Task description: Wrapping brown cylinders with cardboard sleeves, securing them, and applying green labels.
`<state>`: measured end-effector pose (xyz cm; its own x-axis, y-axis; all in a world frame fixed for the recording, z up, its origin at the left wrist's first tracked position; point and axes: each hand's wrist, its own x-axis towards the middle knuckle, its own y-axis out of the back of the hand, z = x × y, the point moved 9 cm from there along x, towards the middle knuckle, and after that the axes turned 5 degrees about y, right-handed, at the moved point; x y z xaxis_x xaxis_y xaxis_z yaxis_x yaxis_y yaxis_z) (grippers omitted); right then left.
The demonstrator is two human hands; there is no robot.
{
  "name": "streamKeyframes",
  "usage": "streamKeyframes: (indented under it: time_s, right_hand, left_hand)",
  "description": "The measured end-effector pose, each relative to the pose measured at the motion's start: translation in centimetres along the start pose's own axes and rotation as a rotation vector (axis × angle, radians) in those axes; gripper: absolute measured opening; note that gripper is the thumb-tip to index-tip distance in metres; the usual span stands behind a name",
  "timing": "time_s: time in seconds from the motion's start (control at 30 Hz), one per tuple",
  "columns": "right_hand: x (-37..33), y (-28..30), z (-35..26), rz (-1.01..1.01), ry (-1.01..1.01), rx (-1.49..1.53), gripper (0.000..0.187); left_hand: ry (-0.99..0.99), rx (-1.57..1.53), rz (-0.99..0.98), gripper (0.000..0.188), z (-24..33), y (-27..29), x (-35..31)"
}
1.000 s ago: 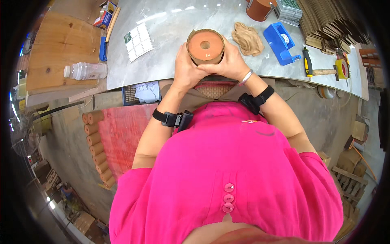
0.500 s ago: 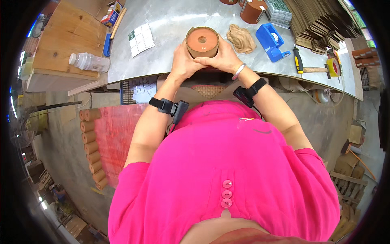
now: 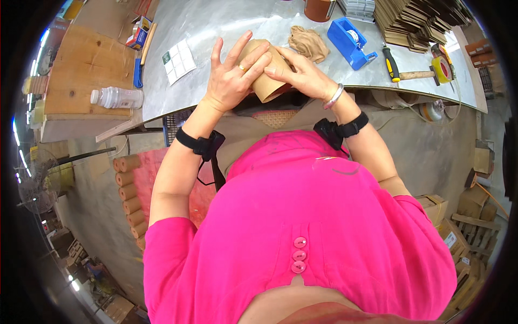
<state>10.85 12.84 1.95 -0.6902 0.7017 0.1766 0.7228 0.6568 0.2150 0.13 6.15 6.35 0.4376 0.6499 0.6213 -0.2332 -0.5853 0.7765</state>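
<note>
Head view, single camera. Landmark: the blue tape dispenser (image 3: 352, 44). I read the brown wrapped cylinder (image 3: 265, 86) to the left of the dispenser and nearer the wearer, tilted, over the front edge of the grey worktable (image 3: 213, 20). Its long axis slopes from upper left, away from the wearer, to lower right, toward the wearer.

The right hand (image 3: 312, 79) lies between dispenser and cylinder and is the nearer of the two to the dispenser; it grasps the cylinder's right side, thumb across the wrap. The left hand (image 3: 227, 81) is on the side farther from the dispenser: fingers extended and spread, some laid flat on the wrap, not clenched. Both hands touch the cylinder; neither is apart from it.

Materials: the wrap is matt, plain, kraft-like sheet, curved into a tube. Just left of the dispenser lies a crumpled tan cloth (image 3: 308, 44); to its right, a screwdriver (image 3: 390, 63) with a yellow-and-black handle. The dispenser appears to be hard moulded plastic.
</note>
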Motion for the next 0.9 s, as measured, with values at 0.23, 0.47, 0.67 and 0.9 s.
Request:
streamKeyframes:
  time_s: [0.23, 0.47, 0.67, 0.9]
  right_hand:
    - [-1.0, 2.4, -0.7, 0.280, 0.088, -0.056, 0.084]
    - [-2.3, 2.0, -3.7, 0.379, 0.138, -0.197, 0.100]
    - [-8.0, 14.5, -5.4, 0.922, 0.212, -0.520, 0.045]
    - [-10.0, 20.3, 6.8, 0.754, -0.367, -0.333, 0.047]
  left_hand:
    - [0.695, -0.765, 0.238, 0.049, -4.1, 0.7, -0.8]
    - [1.272, -1.648, -0.072, 0.052, -0.7, -4.9, -0.3]
    - [1.077, -1.762, -0.244, 0.056, 0.7, -6.6, 6.8]
    - [0.962, -1.832, -0.489, 0.057, 2.0, -14.8, 13.1]
